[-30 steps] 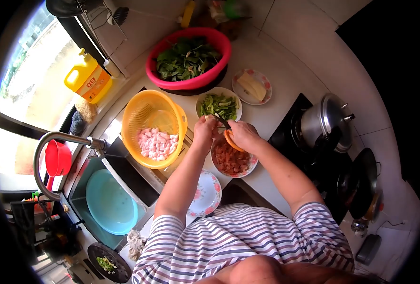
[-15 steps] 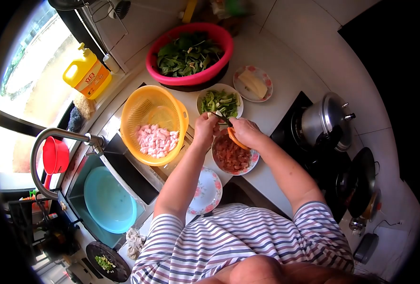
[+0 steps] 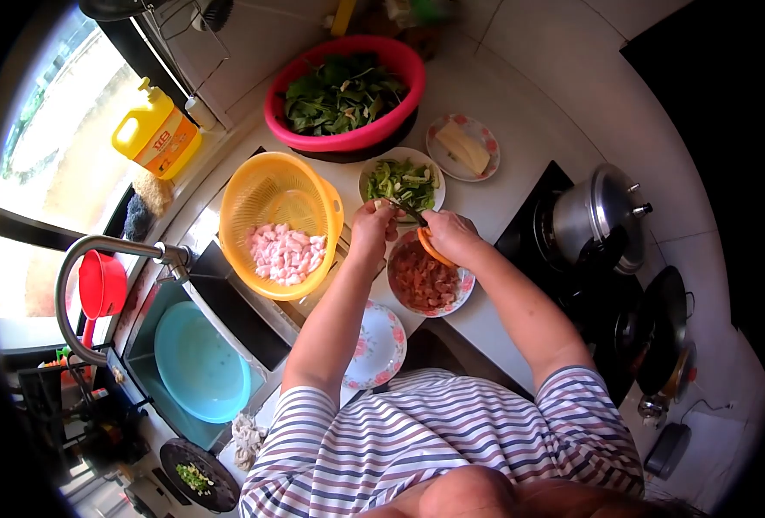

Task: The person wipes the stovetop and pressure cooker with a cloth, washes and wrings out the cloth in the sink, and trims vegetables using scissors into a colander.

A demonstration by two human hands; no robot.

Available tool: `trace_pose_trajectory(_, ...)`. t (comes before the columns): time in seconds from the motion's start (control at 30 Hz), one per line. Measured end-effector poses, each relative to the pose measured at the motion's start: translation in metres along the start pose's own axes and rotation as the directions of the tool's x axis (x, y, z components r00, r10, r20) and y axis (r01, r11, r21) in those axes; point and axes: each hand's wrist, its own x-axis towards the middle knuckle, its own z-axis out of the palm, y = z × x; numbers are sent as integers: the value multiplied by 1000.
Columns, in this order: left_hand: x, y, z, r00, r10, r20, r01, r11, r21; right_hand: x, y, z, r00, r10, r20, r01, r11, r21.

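Note:
Orange-handled scissors [image 3: 434,249] are in my right hand [image 3: 453,235], with the fingers closed around the handles. Their dark blades point left towards my left hand [image 3: 374,228]. That hand pinches a small pale piece [image 3: 379,205] that looks like a garlic clove, at the blade tips. Both hands are over the near edge of a white plate of cut green vegetable [image 3: 402,183] with pale bits on it. Just below my right hand sits a flowered bowl of reddish-brown meat pieces [image 3: 424,281].
Left of my hands is a yellow colander [image 3: 234,203] with pink-white meat pieces. Behind stands a pink basin [image 3: 279,134] of leafy greens. A flowered plate [image 3: 382,363] lies near my body. The sink holds a blue basin [image 3: 197,367]. At right is a pressure cooker [image 3: 594,220] on the stove.
My hands stay nearly in place over the plate. The scissor blades and the pale piece have shifted slightly against each other. The view has tilted a little.

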Motion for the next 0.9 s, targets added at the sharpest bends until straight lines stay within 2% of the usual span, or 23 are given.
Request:
trace_pose_trajectory(0.13, -9, 4, 11, 1000, -4, 13, 3, 995, 96, 8, 9, 5, 998, -60, -6, 60, 998, 21)
trace_pose_trajectory(0.17, -12, 5, 17, 999, 47, -20, -45, 994, 99, 10, 9, 6, 996, 24, 88, -46, 965, 259)
trace_pose_trajectory(0.2, -14, 5, 20, 994, 98, -53, -92, 990, 105, 11, 9, 6, 977, 81, 199, -168, 866, 471)
trace_pose_trajectory(0.23, -12, 3, 20, 992, 117, -56, -110, 986, 127, 11, 9, 7, 977, 81, 198, -167, 866, 471)
trace_pose_trajectory(0.3, -11, 3, 22, 991, 108, -74, -100, 989, 109, 7, 4, 2, 995, -52, 90, 14, 925, 381)
trace_pose_trajectory(0.33, -10, 3, 23, 991, 98, -95, -90, 992, 92, 9, 7, 2, 995, -50, 90, 12, 925, 380)
trace_pose_trajectory(0.37, -6, 0, 19, 991, 98, -95, -89, 992, 91, 12, 11, 2, 973, 19, 229, -161, 770, 618)
trace_pose_trajectory(0.4, 1, -5, 15, 989, 126, -71, -118, 987, 104, 14, 15, 3, 926, 42, 376, -339, 536, 773)
trace_pose_trajectory(0.43, 7, -8, 11, 987, 153, -47, -147, 982, 117, 16, 19, 7, 925, 42, 377, -340, 536, 773)
trace_pose_trajectory(0.5, 10, -7, 12, 985, 156, -77, -145, 981, 125, 17, 20, 9, 934, -39, 354, -301, 443, 844)
trace_pose_trajectory(0.53, 12, -6, 13, 982, 158, -106, -144, 981, 132, 16, 20, 11, 934, -38, 356, -304, 444, 843)
trace_pose_trajectory(0.57, 14, -7, 13, 982, 157, -107, -142, 981, 131, 11, 13, 8, 980, -17, 200, -134, 691, 710)
trace_pose_trajectory(0.6, 16, -7, 12, 978, 168, -124, -150, 978, 143, 9, 8, 7, 998, -46, 40, 21, 874, 485)
trace_pose_trajectory(0.63, 18, -8, 11, 974, 178, -141, -156, 976, 154, 10, 7, 9, 998, -45, 41, 19, 874, 485)
trace_pose_trajectory(0.67, 22, -12, 11, 974, 176, -141, -154, 976, 154, 11, 8, 11, 999, -34, -9, 35, 932, 360)
trace_pose_trajectory(0.7, 27, -17, 11, 962, 206, -178, -162, 959, 232, 11, 8, 13, 998, -30, -60, 43, 973, 227)
trace_pose_trajectory(0.73, 31, -22, 11, 948, 238, -210, -167, 936, 310, 12, 9, 14, 998, -27, -58, 40, 973, 227)
trace_pose_trajectory(0.77, 40, -32, 6, 949, 236, -209, -164, 937, 309, 13, 10, 14, 998, -14, -56, 23, 985, 172)
trace_pose_trajectory(0.83, 54, -49, -4, 912, 363, -192, -245, 855, 457, 12, 10, 14, 998, 5, -56, 2, 993, 117)
trace_pose_trajectory(0.87, 49, -46, 1, 913, 361, -190, -243, 856, 456, 10, 9, 12, 998, 11, -65, -5, 996, 94)
trace_pose_trajectory(0.9, 37, -38, 11, 907, 395, -144, -249, 781, 573, 9, 8, 11, 997, 16, -74, -11, 998, 70)
